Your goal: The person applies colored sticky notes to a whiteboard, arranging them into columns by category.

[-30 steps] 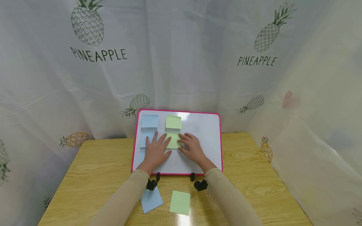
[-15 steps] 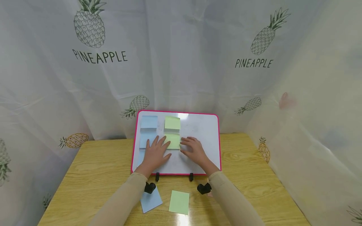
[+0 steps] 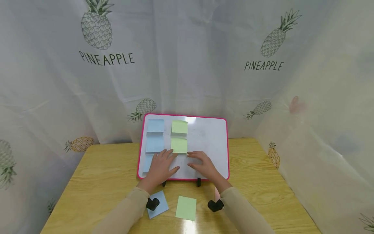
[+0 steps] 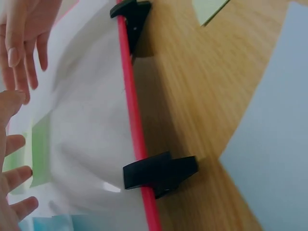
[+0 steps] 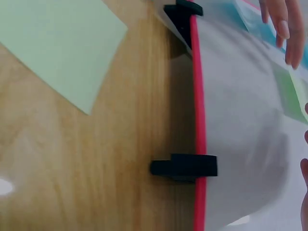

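A pink-rimmed whiteboard (image 3: 208, 143) leans up at the back of the table. Down its left side run blue sticky notes, the upper (image 3: 155, 125) and middle (image 3: 155, 144) in full sight, the lowest (image 3: 147, 163) partly behind my left hand (image 3: 160, 167). Beside them are an upper green sticky note (image 3: 179, 127) and a lower green sticky note (image 3: 179, 145). My left hand, fingers spread, is just below and left of the lower green note. My right hand (image 3: 205, 165) hovers below and right of that note, fingers loosely bent. Neither hand holds anything.
Black feet (image 3: 199, 182) support the whiteboard's lower edge. In front lie a blue sticky pad (image 3: 159, 206), a green sticky pad (image 3: 186, 208) and a pink pad (image 3: 217, 195) mostly hidden by the right sleeve. A pineapple-printed curtain (image 3: 187, 65) hangs behind the wooden table (image 3: 111, 169).
Both hands have drawn down and back from the lower green note, which now shows uncovered. The middle blue note has come into full sight. The right hand has moved slightly right.
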### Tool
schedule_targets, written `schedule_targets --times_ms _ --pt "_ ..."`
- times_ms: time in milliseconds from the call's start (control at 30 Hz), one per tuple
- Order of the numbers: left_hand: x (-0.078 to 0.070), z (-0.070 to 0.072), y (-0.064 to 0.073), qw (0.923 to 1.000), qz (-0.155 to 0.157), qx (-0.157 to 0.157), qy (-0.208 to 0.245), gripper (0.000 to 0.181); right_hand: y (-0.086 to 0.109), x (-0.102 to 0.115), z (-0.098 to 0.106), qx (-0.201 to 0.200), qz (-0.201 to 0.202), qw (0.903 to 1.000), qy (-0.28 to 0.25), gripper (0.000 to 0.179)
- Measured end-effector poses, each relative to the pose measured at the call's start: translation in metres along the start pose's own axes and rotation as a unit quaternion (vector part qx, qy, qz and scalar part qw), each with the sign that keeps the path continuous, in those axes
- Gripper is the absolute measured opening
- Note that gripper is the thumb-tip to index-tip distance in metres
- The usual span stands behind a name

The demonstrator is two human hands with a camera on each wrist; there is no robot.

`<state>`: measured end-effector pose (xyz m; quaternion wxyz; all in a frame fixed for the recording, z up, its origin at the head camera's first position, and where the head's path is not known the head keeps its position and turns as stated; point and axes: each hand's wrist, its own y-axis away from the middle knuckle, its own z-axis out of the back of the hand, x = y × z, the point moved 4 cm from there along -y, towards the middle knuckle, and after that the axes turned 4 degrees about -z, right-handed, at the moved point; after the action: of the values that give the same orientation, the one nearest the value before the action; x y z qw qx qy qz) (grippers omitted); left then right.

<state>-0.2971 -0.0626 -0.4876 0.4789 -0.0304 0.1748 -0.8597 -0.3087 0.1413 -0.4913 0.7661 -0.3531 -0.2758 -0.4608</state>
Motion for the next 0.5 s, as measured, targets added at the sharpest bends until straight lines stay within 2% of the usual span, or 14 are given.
schedule_targets --times_ms 100,333,500 --pt "-0.004 -0.002 0.008 0.9996 -0.017 -0.009 0.021 0.059 0.011 0.0 -0.004 0.01 -0.006 0.9998 -0.014 0.036" --pt "-0.011 -0.011 0.025 0.9983 -0.033 0.005 0.047 0.068 0.039 -0.005 -0.015 0.036 -0.027 0.9975 -0.055 0.038" --pt "-0.019 -0.013 0.038 0.9935 -0.032 0.02 0.108 0.07 0.056 -0.009 -0.023 0.059 -0.024 0.9961 -0.062 0.041"
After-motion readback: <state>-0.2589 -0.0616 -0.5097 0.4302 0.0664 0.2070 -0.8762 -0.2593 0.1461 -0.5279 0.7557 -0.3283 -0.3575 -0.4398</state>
